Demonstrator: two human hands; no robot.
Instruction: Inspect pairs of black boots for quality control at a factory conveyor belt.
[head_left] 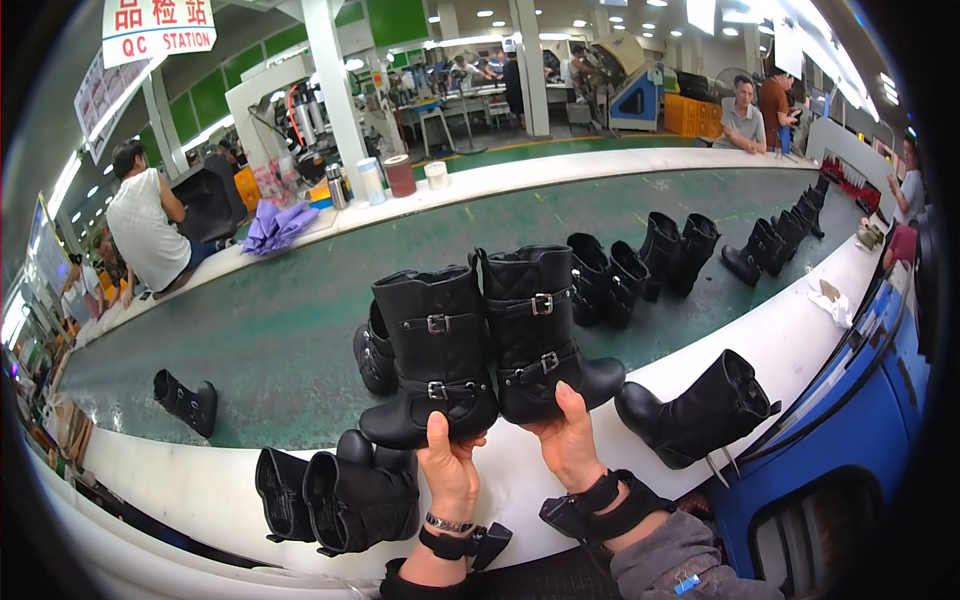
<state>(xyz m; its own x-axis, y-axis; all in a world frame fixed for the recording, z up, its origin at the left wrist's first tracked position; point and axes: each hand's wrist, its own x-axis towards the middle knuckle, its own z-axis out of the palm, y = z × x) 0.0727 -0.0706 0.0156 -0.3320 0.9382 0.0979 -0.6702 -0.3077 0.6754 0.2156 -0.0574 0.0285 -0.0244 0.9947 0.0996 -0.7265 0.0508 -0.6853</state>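
Each of my hands holds up one black leather boot with buckled straps and quilted sides. My left hand [449, 462] is closed under the sole of the left boot [436, 345], thumb up against its front. My right hand [568, 440] grips the right boot [535, 335] the same way from below. The boots stand upright side by side, shafts touching, toes pointing outward. Below them on the white ledge, a pair of black boots [350, 500] lies on its side near my left forearm. Another single boot [700, 408] leans on the ledge right of my right hand.
A green conveyor belt [260, 320] runs across, with several black boots [680, 250] toward the right and one small boot [187, 402] at left. Purple cloth [277, 226], a flask and cups stand on the far white ledge [500, 175]. A blue machine [850, 400] is close on my right. Other people sit beyond.
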